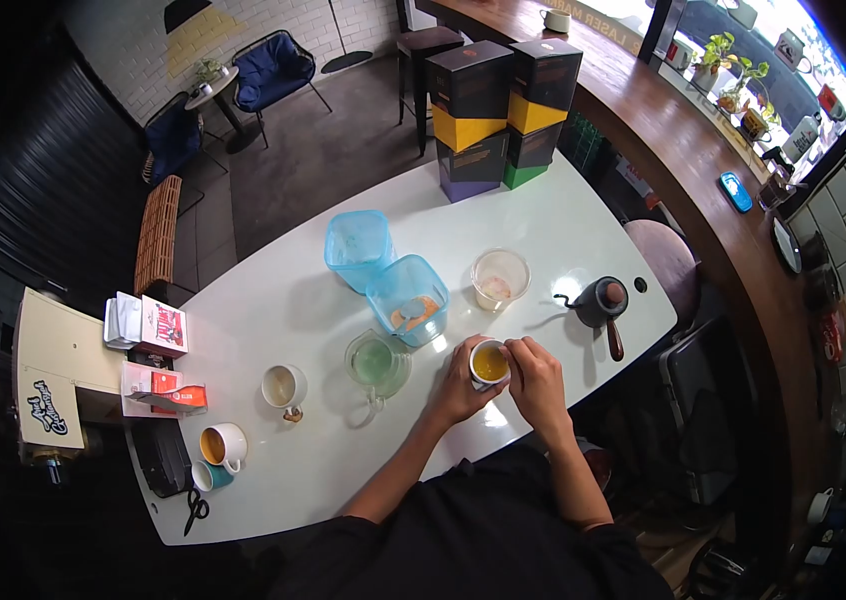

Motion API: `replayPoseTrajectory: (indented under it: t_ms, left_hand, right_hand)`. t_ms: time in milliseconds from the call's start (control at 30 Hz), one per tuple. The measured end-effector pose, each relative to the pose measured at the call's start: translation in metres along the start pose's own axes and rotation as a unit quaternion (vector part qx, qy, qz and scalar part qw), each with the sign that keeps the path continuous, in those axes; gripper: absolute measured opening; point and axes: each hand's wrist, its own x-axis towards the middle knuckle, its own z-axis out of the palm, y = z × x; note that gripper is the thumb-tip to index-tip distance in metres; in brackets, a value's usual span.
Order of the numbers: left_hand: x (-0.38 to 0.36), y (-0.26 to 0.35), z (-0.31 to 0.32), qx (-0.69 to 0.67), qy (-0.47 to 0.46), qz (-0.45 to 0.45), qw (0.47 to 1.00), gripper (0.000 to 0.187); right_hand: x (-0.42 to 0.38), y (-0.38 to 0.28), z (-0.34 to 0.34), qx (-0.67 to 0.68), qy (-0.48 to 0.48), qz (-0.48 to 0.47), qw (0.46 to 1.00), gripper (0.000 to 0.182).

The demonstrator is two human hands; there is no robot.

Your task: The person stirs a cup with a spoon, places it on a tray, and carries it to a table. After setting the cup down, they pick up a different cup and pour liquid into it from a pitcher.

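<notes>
My left hand (458,388) is wrapped round a small white cup (489,364) with yellow liquid in it. At the cup's right rim, the fingers of my right hand (537,376) are pinched together, and whatever they hold is hidden. Left of the cup stands a glass jug (375,362) that looks pale green inside. Behind the jug, a blue plastic container (409,298) holds orange powder and a scoop. Another blue container (358,245) is just beyond it. A clear plastic tub (500,279) sits past the cup, and a black gooseneck kettle (601,302) is to the right.
On the white table (253,300), a mug (284,387) stands at left, with another white mug (224,446), a teal cup (211,476) and scissors (197,508) near the edge. Stacked boxes (473,120) stand at the far end. A wooden counter (663,150) runs along the right.
</notes>
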Motion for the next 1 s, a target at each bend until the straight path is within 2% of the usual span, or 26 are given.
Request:
replayPoseTrajectory:
  t_ms: [200, 367, 600, 767, 1000]
  left_hand:
    - [0.000, -0.006, 0.001, -0.005, 0.005, 0.031, 0.999, 0.075]
    - [0.000, -0.005, 0.001, 0.002, -0.004, 0.005, 1.000, 0.077]
    - [0.001, -0.005, 0.001, -0.001, -0.003, 0.004, 1.000, 0.075]
    - [0.001, -0.003, 0.000, 0.006, -0.001, 0.009, 1.000, 0.074]
    - [0.001, -0.004, 0.000, 0.005, -0.007, 0.008, 1.000, 0.072]
  right_hand:
    - [0.000, -0.003, 0.002, 0.066, -0.044, -0.001, 0.997, 0.011]
    - [0.003, -0.006, 0.007, 0.026, -0.005, -0.005, 1.000, 0.009]
    - [0.002, -0.003, -0.003, -0.015, -0.010, -0.009, 1.000, 0.009]
    - [0.002, -0.002, -0.004, 0.067, -0.045, -0.003, 0.997, 0.010]
    - [0.004, -0.005, 0.002, 0.076, -0.009, 0.004, 0.997, 0.008]
